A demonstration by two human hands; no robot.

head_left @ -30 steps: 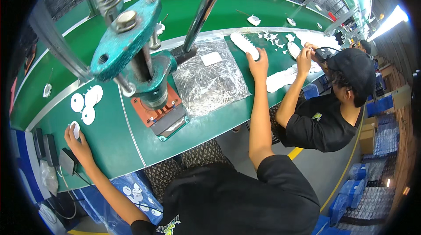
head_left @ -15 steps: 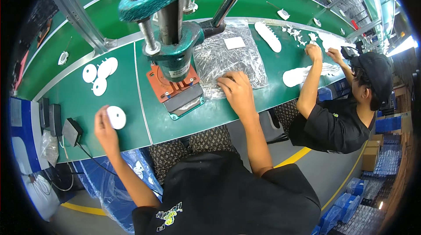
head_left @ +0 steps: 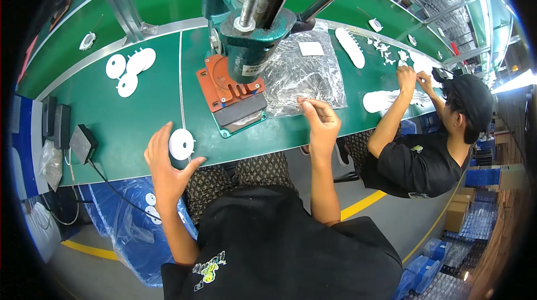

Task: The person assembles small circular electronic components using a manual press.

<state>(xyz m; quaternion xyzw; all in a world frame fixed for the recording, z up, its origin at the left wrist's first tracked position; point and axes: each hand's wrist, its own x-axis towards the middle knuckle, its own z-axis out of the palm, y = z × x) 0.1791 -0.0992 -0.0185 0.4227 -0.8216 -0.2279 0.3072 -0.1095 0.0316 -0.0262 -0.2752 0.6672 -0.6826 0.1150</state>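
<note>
A white round disc (head_left: 182,144) with small holes and pegs on its rim lies near the bench's front edge. Around it curves my left hand (head_left: 168,171), thumb and fingers spread apart, index finger beside the disc. My right hand (head_left: 321,124) is closed in a pinch at the near edge of a clear bag of thin metal pins (head_left: 305,76); whatever is between its fingertips is too small to make out. Between my hands stands a green hand press (head_left: 251,48), with an orange fixture (head_left: 215,90) and a dark grey block (head_left: 240,111) under its ram.
Several white discs (head_left: 127,84) lie at the left of the green bench. A black box with a cable (head_left: 84,143) sits at the left end. To the right, a co-worker (head_left: 430,149) handles small white parts beside white stacks (head_left: 383,100). A conveyor runs behind.
My left hand and the disc have moved right, and the disc now shows its holed face. My right hand has drawn back from the bag, its fingers now pinched. The view has shifted.
</note>
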